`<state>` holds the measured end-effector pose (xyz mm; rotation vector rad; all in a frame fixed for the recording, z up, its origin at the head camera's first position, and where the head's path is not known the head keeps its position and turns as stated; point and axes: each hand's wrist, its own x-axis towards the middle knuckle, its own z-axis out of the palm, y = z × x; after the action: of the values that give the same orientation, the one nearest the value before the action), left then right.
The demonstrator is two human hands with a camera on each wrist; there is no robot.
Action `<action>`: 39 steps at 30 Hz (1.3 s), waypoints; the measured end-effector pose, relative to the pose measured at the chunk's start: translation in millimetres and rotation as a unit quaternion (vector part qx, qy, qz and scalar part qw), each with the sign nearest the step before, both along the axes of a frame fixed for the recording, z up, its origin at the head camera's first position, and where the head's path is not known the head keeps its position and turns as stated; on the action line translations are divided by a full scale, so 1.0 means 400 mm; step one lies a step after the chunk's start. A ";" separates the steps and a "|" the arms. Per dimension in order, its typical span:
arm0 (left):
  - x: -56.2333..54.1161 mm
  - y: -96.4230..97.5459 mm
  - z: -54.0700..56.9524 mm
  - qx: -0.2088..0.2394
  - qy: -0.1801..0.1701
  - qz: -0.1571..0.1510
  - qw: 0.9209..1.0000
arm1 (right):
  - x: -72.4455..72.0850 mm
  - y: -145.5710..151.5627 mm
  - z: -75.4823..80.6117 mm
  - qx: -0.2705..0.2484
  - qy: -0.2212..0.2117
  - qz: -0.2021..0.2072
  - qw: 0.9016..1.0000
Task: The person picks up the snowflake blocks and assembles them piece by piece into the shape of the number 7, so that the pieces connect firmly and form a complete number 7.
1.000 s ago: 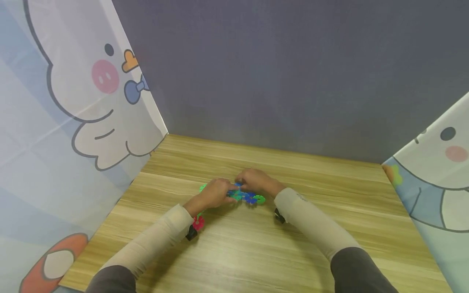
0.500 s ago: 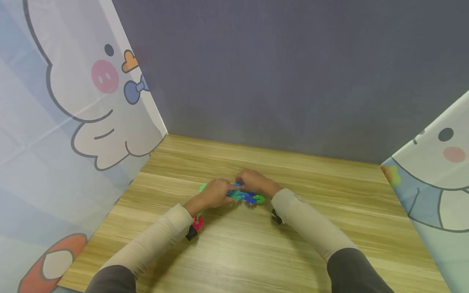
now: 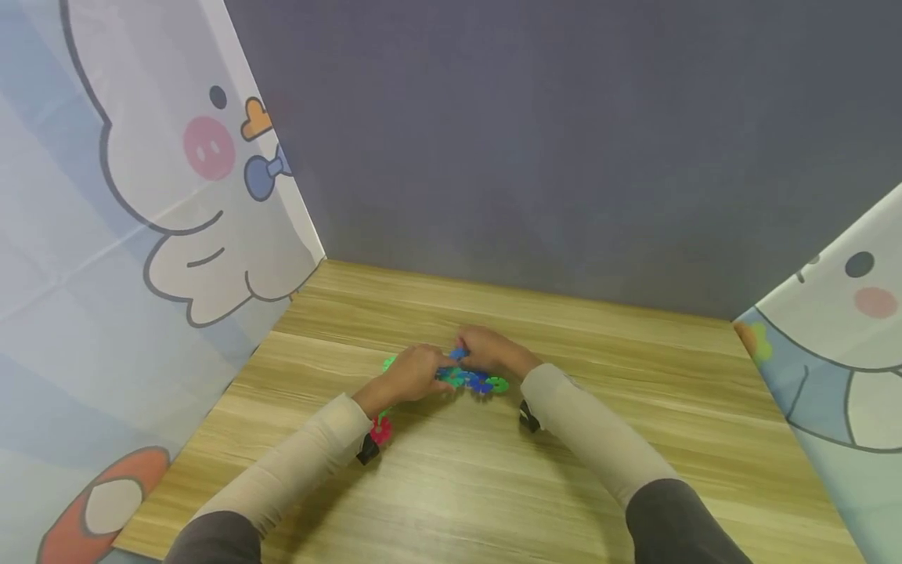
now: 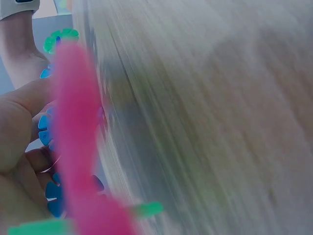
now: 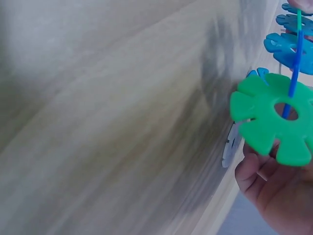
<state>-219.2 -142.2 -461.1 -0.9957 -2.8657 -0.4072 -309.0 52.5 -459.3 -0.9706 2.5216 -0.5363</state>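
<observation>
In the head view my left hand [image 3: 416, 372] grips a chain of interlocking snowflake discs near the table's middle. A teal disc [image 3: 454, 377] shows beside its thumb; a dark blue disc [image 3: 481, 383] and a green disc [image 3: 499, 385] follow to the right. My right hand [image 3: 491, 349] has its fingers curled at a blue disc [image 3: 459, 353] on the far side of the chain, pinching it. Below the left wrist hangs a pink disc [image 3: 381, 430], large and blurred in the left wrist view. The left palm covers part of the chain.
Another green disc [image 3: 389, 363] peeks out left of the left hand. A whitish disc [image 5: 231, 145] shows low beside the right fingers in the right wrist view. The wooden table [image 3: 634, 407] meets a grey panel [image 3: 535, 157] behind and cartoon-printed sheets at both sides.
The right hand has shifted slightly, and more of the blue disc at its fingertips shows. The left hand keeps its hold on the chain. The head view has moved slightly.
</observation>
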 end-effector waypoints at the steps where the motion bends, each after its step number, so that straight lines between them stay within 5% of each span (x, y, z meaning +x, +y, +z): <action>1: 0.001 -0.001 0.000 0.001 0.000 -0.001 1.000 | 0.000 0.001 -0.002 0.001 0.006 0.001 1.000; 12: 0.002 -0.004 0.003 -0.010 0.005 0.000 1.000 | 0.011 0.038 0.007 -0.054 0.079 0.036 0.995; 30: 0.000 -0.001 0.004 -0.007 0.010 0.013 1.000 | 0.024 0.181 0.023 -0.140 0.015 -0.057 0.988; 39: -0.007 -0.005 0.010 -0.003 0.012 0.021 1.000 | 0.048 0.236 0.014 -0.151 -0.014 -0.070 0.986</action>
<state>-222.2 -144.2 -457.0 -0.9330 -2.8637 -0.3803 -289.7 146.8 -453.7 -0.8827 2.5426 -0.9918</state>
